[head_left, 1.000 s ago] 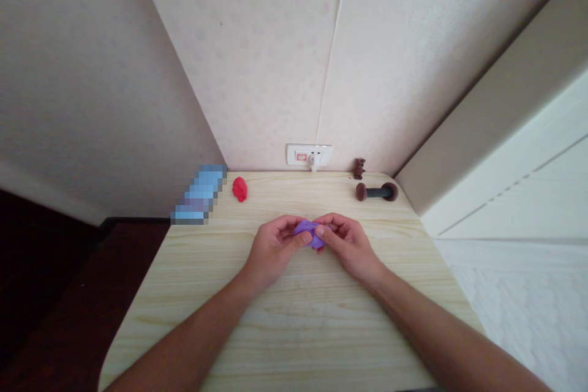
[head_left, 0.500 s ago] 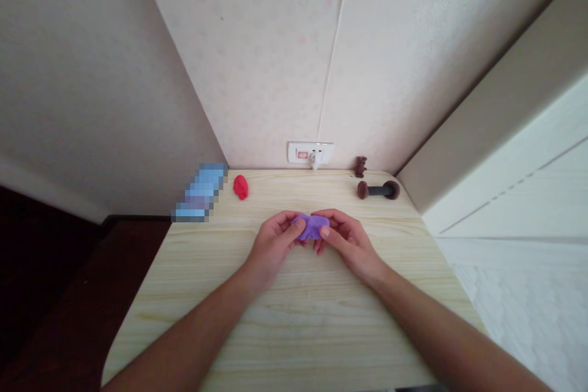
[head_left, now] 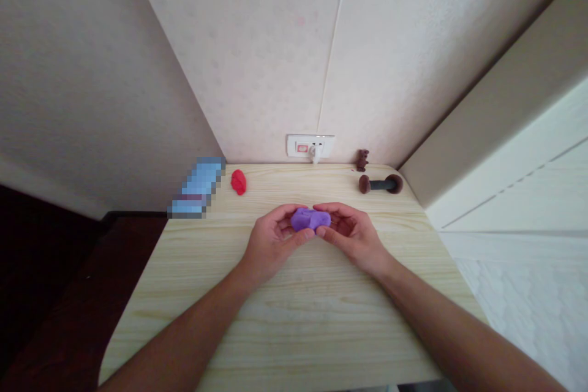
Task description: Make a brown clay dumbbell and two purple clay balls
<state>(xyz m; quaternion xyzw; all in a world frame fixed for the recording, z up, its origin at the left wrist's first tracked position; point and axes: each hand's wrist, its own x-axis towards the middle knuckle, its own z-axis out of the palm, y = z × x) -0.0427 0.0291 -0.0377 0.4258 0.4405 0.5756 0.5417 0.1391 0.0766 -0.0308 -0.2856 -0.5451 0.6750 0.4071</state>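
Observation:
Between my two hands is a lump of purple modelling clay (head_left: pixel 310 219), soft and creased, wider than it is tall. My left hand (head_left: pixel 278 237) grips its left end, thumb along the near edge and fingers behind. On the other end, my right hand (head_left: pixel 351 234) pinches it the same way, its thumb tip close to the left one. Both hands are over the middle of the light wooden table (head_left: pixel 303 318). A lump of red modelling clay (head_left: pixel 239 182) lies at the back left, apart from my hands.
A pixelated blue flat object (head_left: pixel 197 188) is at the back left corner. At the back right are a dumbbell-shaped object (head_left: pixel 380 184) and a small brown bear figure (head_left: pixel 362 160). A wall socket (head_left: pixel 310 147) with a white plug sits behind the table's back edge.
The purple clay looks thicker and more bunched now. My thumbs have slid from its face down to its near edge and closer together. The view has shifted slightly.

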